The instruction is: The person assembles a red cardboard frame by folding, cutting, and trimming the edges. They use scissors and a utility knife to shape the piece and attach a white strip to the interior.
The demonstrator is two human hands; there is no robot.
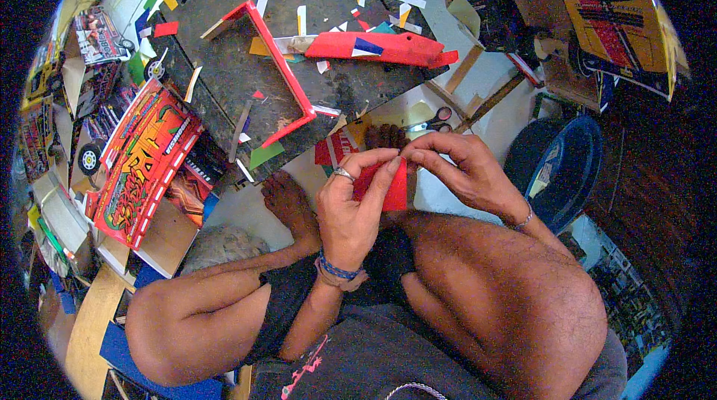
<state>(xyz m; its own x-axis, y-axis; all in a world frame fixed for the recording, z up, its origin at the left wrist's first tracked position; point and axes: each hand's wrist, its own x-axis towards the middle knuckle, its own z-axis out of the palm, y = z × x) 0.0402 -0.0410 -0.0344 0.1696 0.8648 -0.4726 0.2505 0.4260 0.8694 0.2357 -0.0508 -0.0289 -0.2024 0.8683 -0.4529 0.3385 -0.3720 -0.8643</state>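
A small red sheet (393, 192), perhaps sticker film, hangs between my two hands above my lap. My left hand (349, 209) pinches it near its top edge with thumb and forefinger. The fingertips of my right hand (464, 172) are closed together at the same top corner, almost touching the left ones; what exactly they grip there is too small to make out. Just beyond the hands, a pair of scissors (439, 119) lies on the floor. A red three-sided frame (278, 64) and a long red piece (381, 49) rest on the dark table.
Red, white and green scraps (267, 155) litter the dark table (216, 79). Printed red and orange panels (149, 165) and a toy wheel (91, 158) stand at left. To the right are a dark blue tub (562, 168) and a yellow printed panel (616, 19).
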